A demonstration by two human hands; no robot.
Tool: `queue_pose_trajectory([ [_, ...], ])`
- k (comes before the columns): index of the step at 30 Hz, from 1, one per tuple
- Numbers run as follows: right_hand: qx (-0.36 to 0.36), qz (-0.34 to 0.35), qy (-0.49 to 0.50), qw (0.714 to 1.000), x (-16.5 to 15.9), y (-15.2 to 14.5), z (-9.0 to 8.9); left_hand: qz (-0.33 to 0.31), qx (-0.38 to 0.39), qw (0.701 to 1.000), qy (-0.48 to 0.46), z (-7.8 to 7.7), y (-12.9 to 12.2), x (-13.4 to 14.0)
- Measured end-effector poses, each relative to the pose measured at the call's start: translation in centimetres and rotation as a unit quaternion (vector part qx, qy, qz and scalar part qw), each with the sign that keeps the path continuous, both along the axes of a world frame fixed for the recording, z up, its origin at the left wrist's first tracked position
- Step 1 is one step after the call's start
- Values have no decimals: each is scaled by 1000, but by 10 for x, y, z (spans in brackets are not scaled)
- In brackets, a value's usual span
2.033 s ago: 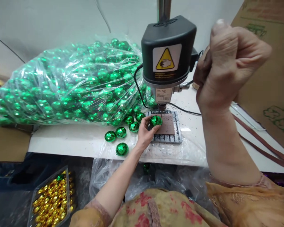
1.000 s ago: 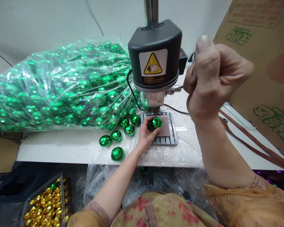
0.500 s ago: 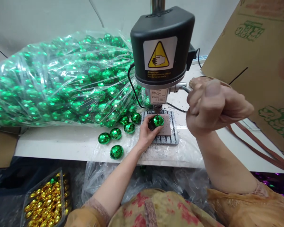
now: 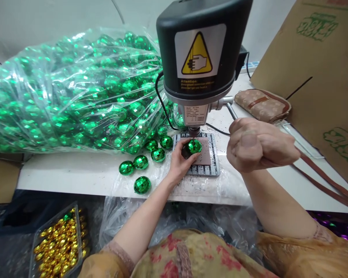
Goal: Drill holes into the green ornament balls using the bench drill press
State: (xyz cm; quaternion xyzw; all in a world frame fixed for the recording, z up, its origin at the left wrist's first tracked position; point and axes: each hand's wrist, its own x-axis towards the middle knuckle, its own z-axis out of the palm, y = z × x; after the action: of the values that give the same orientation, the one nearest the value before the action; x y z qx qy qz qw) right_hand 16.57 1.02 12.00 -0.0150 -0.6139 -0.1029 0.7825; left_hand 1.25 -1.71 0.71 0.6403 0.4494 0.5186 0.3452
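The left hand (image 4: 180, 160) is grasping a shiny, faceted green ball (image 4: 195, 146) beneath a black drill press (image 4: 201, 83); at the ball's three o'clock, the right hand (image 4: 259, 146) is clenching round a slim, silvery metal lever (image 4: 232, 111).

r hand (image 4: 259, 144), on lever (image 4: 231, 111): lowered from high beside motor housing (image 4: 201, 58) to below housing level, w/ more of lever now exposed, slanting down to the fist. brown handbag (image 4: 262, 105), qty 1: body mostly hidden behind r hand prev, now nearly all in view. green ball (image 4: 195, 146), in l hand (image 4: 180, 161): sat left of drill chuck (image 4: 194, 130) approx 2 s ago, now straight under it.
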Motion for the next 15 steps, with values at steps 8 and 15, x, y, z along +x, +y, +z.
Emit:
queue_pose_trajectory([
  [8, -245, -13, 139, 959, -17, -16, 65, 25, -25, 999, -19, 0, 0, 2],
  [15, -240, 25, 114, 964, -10, 5, 88, 108, 63, 991, 52, 9, -47, -10],
])
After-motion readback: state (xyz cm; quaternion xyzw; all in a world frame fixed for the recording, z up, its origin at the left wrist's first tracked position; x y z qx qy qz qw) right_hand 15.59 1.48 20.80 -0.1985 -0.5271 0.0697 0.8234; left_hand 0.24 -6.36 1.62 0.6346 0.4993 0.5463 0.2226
